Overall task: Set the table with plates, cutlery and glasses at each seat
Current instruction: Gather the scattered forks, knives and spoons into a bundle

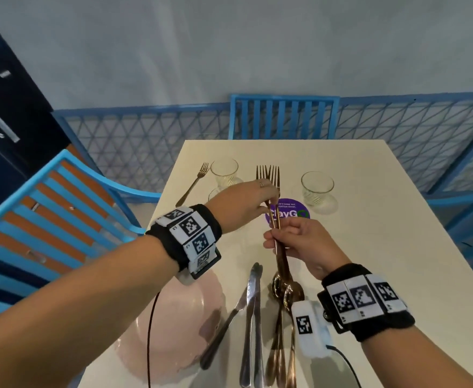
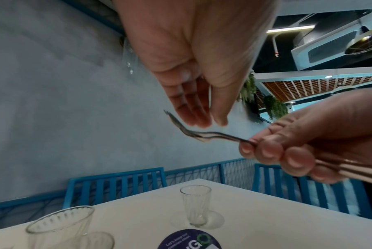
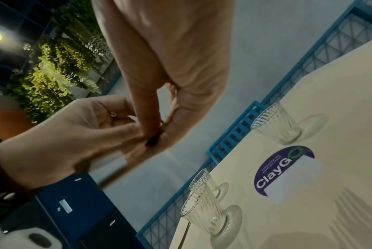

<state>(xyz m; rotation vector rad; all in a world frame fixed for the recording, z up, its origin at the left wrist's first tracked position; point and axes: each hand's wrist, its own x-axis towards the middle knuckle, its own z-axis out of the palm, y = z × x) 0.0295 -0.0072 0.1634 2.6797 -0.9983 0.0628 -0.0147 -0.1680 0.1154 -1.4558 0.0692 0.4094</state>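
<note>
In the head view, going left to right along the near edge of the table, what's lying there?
Pink plate → silver knives → gold spoons, their bowls beneath the right hand, which holds forks.

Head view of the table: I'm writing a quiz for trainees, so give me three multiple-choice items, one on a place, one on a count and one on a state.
1. Where does the lone fork lie? A on a chair; B on the table beside a glass; C inside a glass.
2. How many glasses stand on the table? A one; B five; C three.
3. What is the right hand doing? A gripping a bundle of forks; B lying flat; C holding a knife.
Key: B, it lies at the table's far left; C, the right wrist view shows all three; A, its fingers curl round the handles.
</note>
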